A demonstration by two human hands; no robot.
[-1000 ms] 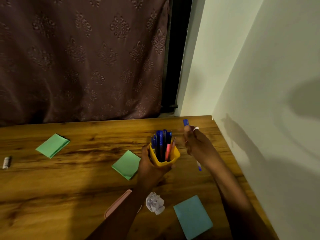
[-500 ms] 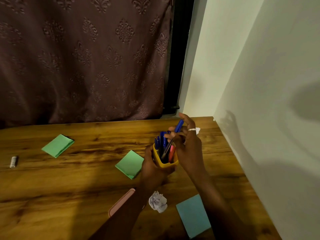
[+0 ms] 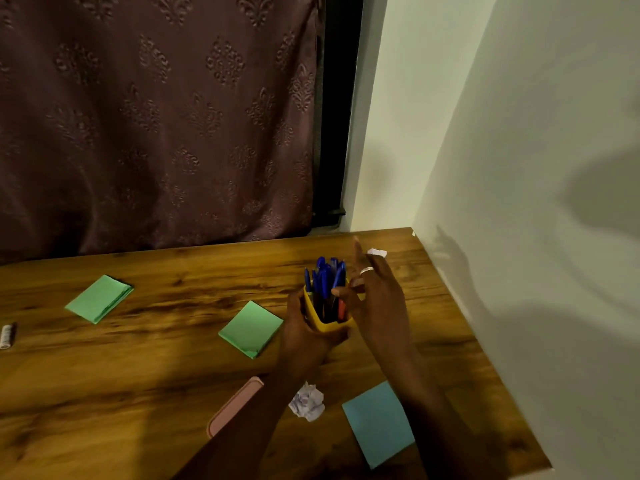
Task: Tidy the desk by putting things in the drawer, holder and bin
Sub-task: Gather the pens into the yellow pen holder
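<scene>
Item 1, left hand [image 3: 304, 336]: curled around the yellow holder [image 3: 327, 323] over the right part of the table [image 3: 156, 393], between the green note [image 3: 251, 329] and the right hand.
Item 2, pens [image 3: 327, 282]: crowded bundle, caps up, inside the holder.
Item 3, right hand [image 3: 377, 299]: empty, fingers spread, thumb just beside the caps.
Risk: a brush from that thumb on withdrawal likely tips the crowded holder and spills pens.
Change: 0.5 s ago this hand pinches 1 blue pen entering the holder; now it is released.
</scene>
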